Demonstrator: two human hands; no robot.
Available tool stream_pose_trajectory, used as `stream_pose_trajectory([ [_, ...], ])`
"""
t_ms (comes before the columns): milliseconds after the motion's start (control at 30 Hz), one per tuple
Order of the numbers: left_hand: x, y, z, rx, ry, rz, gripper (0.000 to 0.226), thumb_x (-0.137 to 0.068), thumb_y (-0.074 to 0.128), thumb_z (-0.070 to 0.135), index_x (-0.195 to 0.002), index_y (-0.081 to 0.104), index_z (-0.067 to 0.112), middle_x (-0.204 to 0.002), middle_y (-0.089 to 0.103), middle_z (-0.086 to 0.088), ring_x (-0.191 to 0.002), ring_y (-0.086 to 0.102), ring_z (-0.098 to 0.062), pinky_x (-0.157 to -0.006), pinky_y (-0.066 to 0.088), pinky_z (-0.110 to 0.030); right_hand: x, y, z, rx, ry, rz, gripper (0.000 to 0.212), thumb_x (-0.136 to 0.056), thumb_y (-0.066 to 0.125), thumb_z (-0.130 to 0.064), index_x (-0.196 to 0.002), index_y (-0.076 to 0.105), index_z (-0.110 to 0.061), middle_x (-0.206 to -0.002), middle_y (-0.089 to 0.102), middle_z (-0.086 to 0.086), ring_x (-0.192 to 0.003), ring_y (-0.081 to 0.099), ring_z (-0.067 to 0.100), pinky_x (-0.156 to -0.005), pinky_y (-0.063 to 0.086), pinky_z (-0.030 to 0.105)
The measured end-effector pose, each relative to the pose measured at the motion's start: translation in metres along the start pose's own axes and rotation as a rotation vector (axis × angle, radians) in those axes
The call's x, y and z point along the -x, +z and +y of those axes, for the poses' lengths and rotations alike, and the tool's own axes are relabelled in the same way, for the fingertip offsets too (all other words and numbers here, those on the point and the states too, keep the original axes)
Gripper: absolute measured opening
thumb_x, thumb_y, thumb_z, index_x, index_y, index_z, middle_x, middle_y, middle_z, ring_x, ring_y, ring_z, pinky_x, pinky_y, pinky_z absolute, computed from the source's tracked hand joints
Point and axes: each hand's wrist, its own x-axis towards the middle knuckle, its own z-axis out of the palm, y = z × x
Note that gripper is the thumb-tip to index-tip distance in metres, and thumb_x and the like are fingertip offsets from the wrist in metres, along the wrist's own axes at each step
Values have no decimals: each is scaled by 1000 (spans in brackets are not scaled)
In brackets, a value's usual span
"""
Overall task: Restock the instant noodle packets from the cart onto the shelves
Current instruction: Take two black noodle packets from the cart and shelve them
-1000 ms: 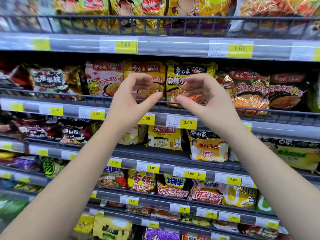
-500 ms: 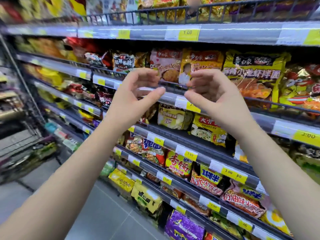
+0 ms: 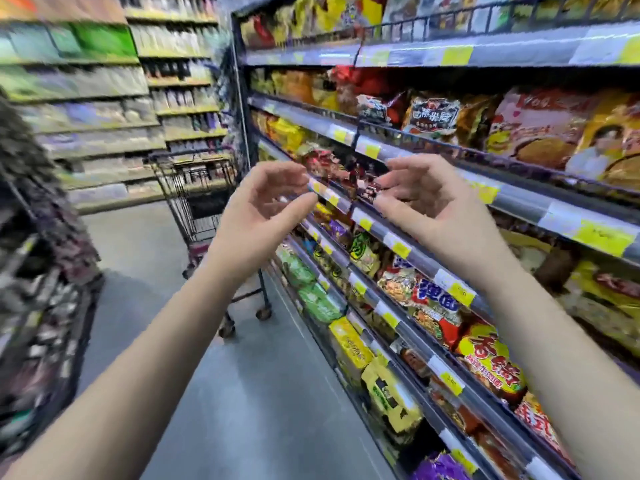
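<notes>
Both my hands are raised in front of me in the aisle, holding nothing. My left hand point(image 3: 266, 206) has loosely curved fingers and an extended thumb. My right hand point(image 3: 426, 206) mirrors it, fingers relaxed and curved, just in front of a shelf edge. Instant noodle packets point(image 3: 433, 116) fill the shelves point(image 3: 519, 202) on the right, row above row. The wire shopping cart point(image 3: 204, 202) stands further down the aisle, behind my left hand; what it holds is hard to make out.
Another shelving unit point(image 3: 45, 271) lines the left side of the aisle, blurred. More stocked shelves point(image 3: 104, 109) stand at the far end. Grey floor point(image 3: 249, 393) runs between the two sides up to the cart.
The view has swung left from facing the noodle shelves to looking down the aisle, bringing the cart into sight. Both hands keep their raised, loosely curved pose.
</notes>
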Motion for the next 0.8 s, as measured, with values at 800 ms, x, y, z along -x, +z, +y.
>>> stream_pose_trajectory([
  [800,-123,-317,-205,-96,-121,189,37,-88,77,23,-121,62,17,-116,69,-3,-110,67,-11,-92,53,-23,-253,335,99,-143,80,-214,35,-91,76,-15,-123,63,-17,-111,72,1,-100,69,16,-92,56,31],
])
